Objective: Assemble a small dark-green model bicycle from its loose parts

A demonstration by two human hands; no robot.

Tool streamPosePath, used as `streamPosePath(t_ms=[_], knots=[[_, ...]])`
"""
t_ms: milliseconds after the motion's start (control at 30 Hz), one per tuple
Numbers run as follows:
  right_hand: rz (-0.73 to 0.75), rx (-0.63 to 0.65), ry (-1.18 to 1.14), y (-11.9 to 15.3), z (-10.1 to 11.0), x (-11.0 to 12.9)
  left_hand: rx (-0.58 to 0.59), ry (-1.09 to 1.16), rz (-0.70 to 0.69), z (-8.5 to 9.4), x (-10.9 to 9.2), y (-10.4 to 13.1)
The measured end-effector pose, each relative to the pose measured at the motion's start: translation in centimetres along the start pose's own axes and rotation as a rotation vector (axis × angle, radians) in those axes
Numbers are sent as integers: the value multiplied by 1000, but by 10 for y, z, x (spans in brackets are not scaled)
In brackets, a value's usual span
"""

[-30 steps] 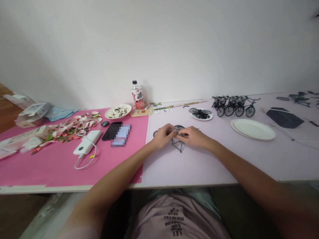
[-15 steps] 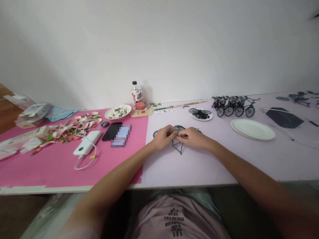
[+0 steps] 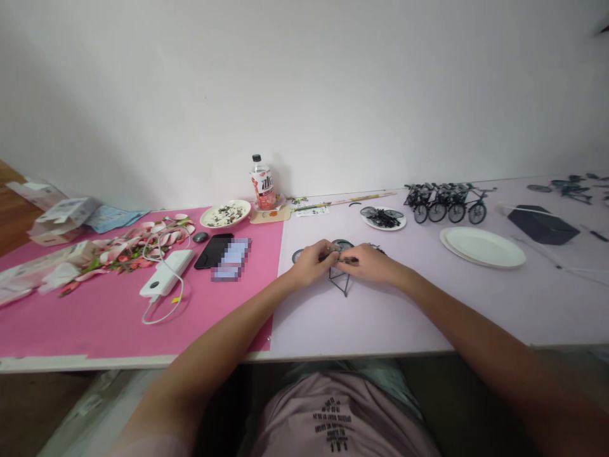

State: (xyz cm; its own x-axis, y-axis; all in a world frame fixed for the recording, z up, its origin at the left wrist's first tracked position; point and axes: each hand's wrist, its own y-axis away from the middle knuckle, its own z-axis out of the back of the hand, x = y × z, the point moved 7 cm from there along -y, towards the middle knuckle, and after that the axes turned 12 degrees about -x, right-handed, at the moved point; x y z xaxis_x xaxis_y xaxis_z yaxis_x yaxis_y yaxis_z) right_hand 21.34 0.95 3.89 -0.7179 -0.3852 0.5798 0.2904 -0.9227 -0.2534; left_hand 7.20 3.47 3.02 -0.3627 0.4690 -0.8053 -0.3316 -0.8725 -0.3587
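Note:
Close together over the pale part of the table, my left hand [image 3: 313,263] and my right hand [image 3: 368,262] are both closed on a small dark model bicycle [image 3: 339,284]. Its thin triangular frame points down toward me below the fingers. A spoked wheel [image 3: 342,244] shows just behind the fingertips. The spot where thumbs and fingers meet is mostly covered. Another wheel [image 3: 297,255] peeks out left of my left hand, and small dark parts lie partly hidden behind my right hand.
Behind, a plate [image 3: 402,223] holds black parts and wheels. Several model bicycles [image 3: 447,203] stand by the wall. White plates [image 3: 483,247] and a dark box [image 3: 542,223] lie to the right. Leftward are phones [image 3: 214,252], a white power strip [image 3: 166,273], a bottle [image 3: 263,187] and artificial petals [image 3: 128,251].
Almost nothing differs. Both hands stay at the same spot on the model bicycle, with only a slight shift of the fingers.

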Motion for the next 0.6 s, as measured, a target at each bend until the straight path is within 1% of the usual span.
streamPosePath(t_ms=[600], knots=[[-8,6,19,0,-1,-1,36,-27,6,-1,-5,3]])
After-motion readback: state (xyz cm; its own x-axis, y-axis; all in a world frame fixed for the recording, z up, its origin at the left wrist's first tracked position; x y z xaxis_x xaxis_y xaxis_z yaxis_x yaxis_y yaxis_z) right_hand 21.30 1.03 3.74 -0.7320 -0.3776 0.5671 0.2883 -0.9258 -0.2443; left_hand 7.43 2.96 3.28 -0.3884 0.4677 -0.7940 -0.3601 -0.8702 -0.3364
